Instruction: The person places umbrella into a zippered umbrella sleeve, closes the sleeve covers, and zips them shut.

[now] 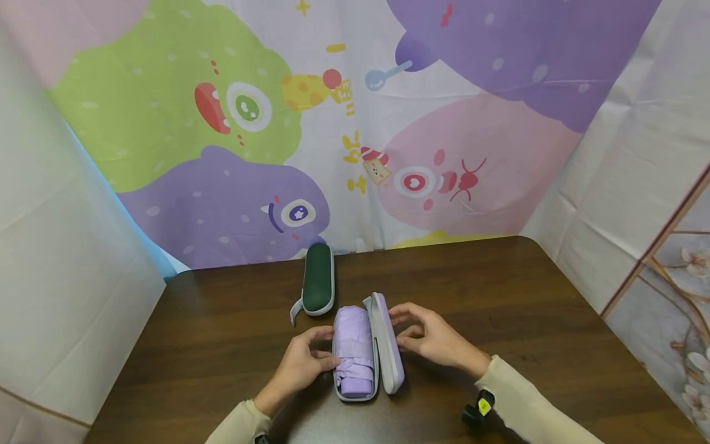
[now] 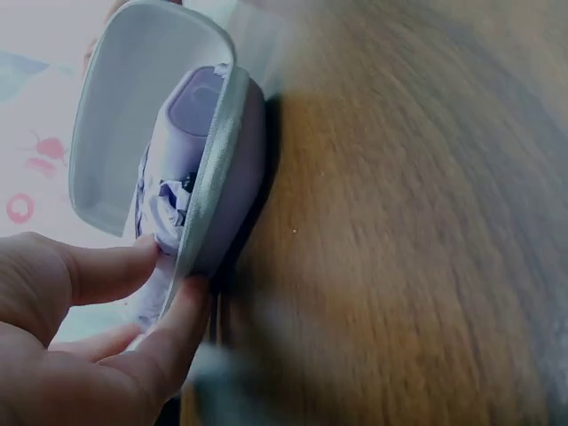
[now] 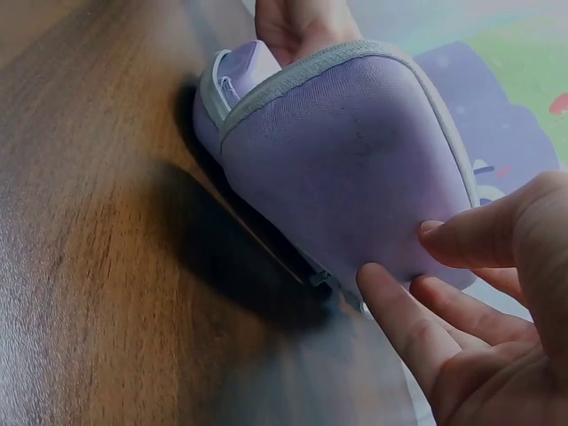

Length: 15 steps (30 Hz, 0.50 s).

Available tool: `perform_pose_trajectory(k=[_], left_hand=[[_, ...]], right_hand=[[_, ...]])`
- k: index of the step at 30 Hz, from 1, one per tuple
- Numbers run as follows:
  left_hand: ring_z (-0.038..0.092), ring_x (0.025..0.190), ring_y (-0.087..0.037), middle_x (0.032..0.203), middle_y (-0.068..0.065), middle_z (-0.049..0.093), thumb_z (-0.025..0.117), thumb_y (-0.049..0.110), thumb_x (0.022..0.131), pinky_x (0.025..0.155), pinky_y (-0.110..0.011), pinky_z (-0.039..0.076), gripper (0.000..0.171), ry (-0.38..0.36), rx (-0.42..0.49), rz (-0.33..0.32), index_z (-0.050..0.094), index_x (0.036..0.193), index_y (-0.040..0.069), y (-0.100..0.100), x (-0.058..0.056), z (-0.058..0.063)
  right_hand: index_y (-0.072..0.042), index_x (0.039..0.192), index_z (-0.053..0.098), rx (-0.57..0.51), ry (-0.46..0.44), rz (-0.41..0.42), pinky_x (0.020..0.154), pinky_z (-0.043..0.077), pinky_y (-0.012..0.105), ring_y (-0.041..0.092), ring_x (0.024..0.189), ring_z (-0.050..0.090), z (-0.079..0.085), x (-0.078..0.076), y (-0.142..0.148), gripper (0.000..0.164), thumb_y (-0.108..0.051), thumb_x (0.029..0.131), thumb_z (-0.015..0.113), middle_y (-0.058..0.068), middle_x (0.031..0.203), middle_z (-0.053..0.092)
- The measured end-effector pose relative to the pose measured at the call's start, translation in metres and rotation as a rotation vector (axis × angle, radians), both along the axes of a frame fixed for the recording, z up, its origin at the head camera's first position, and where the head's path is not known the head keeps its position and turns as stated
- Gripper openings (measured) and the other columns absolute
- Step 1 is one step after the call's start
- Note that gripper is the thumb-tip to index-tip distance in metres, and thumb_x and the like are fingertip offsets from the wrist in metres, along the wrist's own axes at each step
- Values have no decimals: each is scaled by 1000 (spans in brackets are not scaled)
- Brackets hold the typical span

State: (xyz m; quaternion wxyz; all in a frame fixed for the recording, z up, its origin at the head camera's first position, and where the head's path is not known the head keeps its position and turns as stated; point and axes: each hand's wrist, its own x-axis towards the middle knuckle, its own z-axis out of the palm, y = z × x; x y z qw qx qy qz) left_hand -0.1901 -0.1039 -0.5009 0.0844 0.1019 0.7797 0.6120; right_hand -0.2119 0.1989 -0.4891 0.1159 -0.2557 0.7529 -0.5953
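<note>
A folded purple umbrella (image 1: pixel 355 339) lies in the base of an unzipped purple umbrella case (image 2: pixel 250 146). The case's lid (image 1: pixel 395 351) stands up along the right side, its grey lining turned toward the umbrella. My left hand (image 1: pixel 299 364) pinches the left edge of the base, thumb over the rim by the umbrella and fingers against the outer wall. On the other side, my right hand (image 1: pixel 438 339) touches the outside of the lid with loosely bent fingertips (image 3: pixel 377 280), thumb and fingers apart.
Behind the purple case, a dark green case (image 1: pixel 318 277) with a grey strap lies near the back of the brown wooden table (image 1: pixel 233 308). A cartoon-printed cloth (image 1: pixel 355 228) hangs along the table's back edge, with pale cloth at both sides.
</note>
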Motion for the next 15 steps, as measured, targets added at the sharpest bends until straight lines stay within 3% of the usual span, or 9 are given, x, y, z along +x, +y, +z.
perform_pose_trajectory(k=[7,15], left_hand=[[75,89,-22,125,-34,65,80,-9,79,77,-23,57,61,-97,42,4,55,134,-17,1,0,-7],[74,96,-31,123,-35,65,73,-15,81,79,-23,56,55,-92,77,-3,55,133,-18,2,-1,-10]], right_hand=[[2,141,54,65,36,4,83,59,26,30,104,74,-3,0,-3,50,7,92,68,28,138,58],[1,138,58,95,74,-19,88,58,27,37,114,70,-3,1,-7,47,0,93,72,24,139,61]])
